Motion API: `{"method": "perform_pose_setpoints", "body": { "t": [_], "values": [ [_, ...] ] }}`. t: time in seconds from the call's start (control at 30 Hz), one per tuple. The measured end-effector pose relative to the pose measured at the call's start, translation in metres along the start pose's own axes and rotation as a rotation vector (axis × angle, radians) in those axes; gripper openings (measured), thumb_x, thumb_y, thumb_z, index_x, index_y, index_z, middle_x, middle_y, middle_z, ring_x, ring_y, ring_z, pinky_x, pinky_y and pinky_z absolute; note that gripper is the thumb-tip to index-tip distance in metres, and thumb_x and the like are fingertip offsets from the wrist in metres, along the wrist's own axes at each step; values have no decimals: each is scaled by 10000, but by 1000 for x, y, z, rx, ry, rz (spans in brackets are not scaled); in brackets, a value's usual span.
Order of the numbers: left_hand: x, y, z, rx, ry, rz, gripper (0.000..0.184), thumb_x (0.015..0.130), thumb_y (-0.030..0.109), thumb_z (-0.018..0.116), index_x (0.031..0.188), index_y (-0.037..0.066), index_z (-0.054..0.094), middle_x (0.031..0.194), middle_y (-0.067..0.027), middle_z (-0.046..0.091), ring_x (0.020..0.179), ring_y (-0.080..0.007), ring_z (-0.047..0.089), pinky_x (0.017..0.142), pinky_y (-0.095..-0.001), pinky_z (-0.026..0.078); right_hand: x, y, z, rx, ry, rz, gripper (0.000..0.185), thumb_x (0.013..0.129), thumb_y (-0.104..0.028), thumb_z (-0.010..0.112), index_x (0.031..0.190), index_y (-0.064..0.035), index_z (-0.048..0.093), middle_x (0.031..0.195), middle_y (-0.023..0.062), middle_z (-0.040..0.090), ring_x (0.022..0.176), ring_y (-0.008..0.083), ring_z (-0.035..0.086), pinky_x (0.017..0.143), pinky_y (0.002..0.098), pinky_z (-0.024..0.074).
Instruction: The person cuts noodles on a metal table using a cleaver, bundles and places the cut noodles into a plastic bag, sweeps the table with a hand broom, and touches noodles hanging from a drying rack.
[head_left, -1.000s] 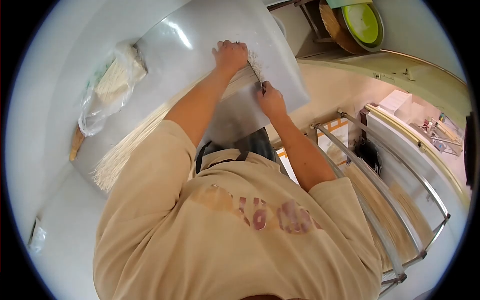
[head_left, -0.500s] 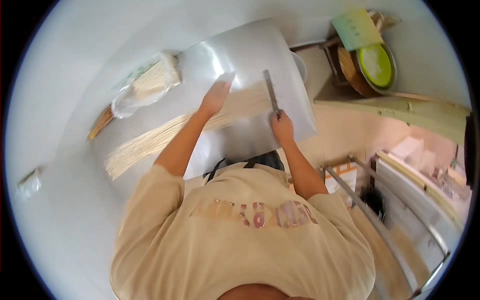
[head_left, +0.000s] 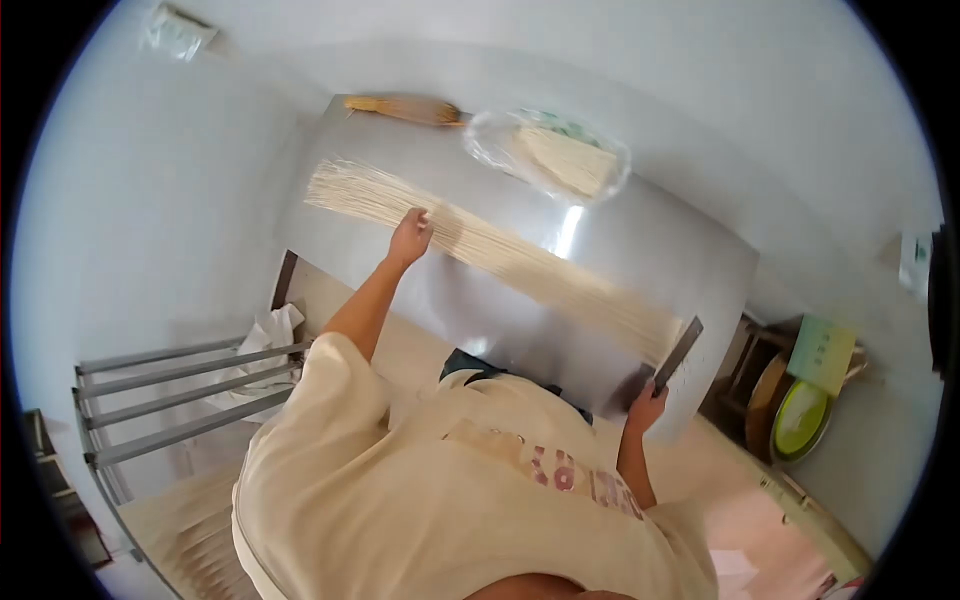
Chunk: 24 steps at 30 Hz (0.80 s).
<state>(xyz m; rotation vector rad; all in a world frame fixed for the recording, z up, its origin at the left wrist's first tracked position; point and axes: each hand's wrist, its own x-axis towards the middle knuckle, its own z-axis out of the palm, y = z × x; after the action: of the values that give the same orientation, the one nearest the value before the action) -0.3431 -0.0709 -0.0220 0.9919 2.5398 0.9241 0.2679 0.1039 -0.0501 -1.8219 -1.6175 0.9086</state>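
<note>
A long bundle of thin, pale dried noodles lies across the metal table. At its near edge, towards the left end, my left hand has its fingers curled on the noodles. My right hand grips the handle of a knife with a broad, dark rectangular blade. The blade stands beside the right end of the bundle; whether it touches the strands I cannot tell. Small crumbs lie just right of the blade.
Along the table's far side lie a clear plastic bag of noodles and a straw brush. A metal rack stands at left. At right are a green basin and a yellow-green box.
My view has swung left, showing the bundle's whole left end. My left hand has moved leftward along the noodles and curled its fingers. The knife stays in my right hand, now at the bundle's right end.
</note>
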Motion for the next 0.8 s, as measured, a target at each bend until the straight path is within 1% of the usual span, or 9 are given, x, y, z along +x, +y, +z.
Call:
{"method": "perform_pose_setpoints", "body": {
  "t": [0.17,0.3,0.43,0.53,0.63,0.67,0.7,0.73,0.8],
  "values": [
    [133,-20,5,57,-3,64,497,879,205,653,1325,17,538,1153,-188,665,1005,-343,674,900,-430,543,-32,-38,3,-96,89,10,377,992,-278,560,1105,81,590,785,150,608,694,282,550,667,425,464],
    [219,-3,7,249,-110,137,564,848,162,632,1380,18,513,1300,-191,596,1106,-371,637,968,-429,528,-77,-80,17,-30,211,289,392,970,-279,590,1106,88,589,690,40,509,582,162,467,541,374,390],
    [276,-11,54,336,-97,299,542,862,128,589,1387,16,512,1338,-195,568,1157,-374,621,985,-448,519,-118,-111,21,5,218,491,462,962,-307,604,1177,101,579,651,50,506,570,175,468,548,371,388],
    [312,-23,85,473,-197,234,264,946,150,520,1157,43,636,1219,-197,643,1055,-366,676,893,-477,556,-140,-136,31,-153,252,388,432,957,-310,613,1139,82,592,636,41,500,561,170,462,547,370,388],
    [306,-16,69,619,-237,346,211,946,147,526,1043,43,683,1072,-177,706,940,-336,718,814,-456,587,-152,-116,36,-96,262,352,395,952,-320,614,1113,41,625,643,30,487,549,145,443,527,362,381],
    [299,-13,64,623,-266,348,204,941,160,534,1030,45,677,1045,-179,709,922,-349,716,797,-466,584,-151,-111,31,-92,223,486,463,948,-349,627,1189,47,628,730,88,597,631,194,537,620,382,460],
    [290,-16,56,627,-302,362,199,935,173,542,1016,46,672,1017,-180,712,903,-362,714,779,-475,581,-150,-149,37,-314,266,405,504,941,-369,636,1214,54,631,899,154,692,798,259,621,780,402,503],
    [282,-27,46,546,-308,386,205,913,234,584,981,58,663,969,-188,710,878,-389,703,748,-503,567,-148,-169,41,-216,274,433,519,937,-380,633,1223,54,642,1054,197,715,946,305,637,907,415,483],
    [258,-45,24,464,-298,430,261,884,331,635,937,77,662,945,-191,700,853,-402,687,737,-527,546,-137,-124,35,-104,240,429,428,941,-344,644,1082,60,662,869,125,680,816,264,622,804,401,502]
  ]
}}
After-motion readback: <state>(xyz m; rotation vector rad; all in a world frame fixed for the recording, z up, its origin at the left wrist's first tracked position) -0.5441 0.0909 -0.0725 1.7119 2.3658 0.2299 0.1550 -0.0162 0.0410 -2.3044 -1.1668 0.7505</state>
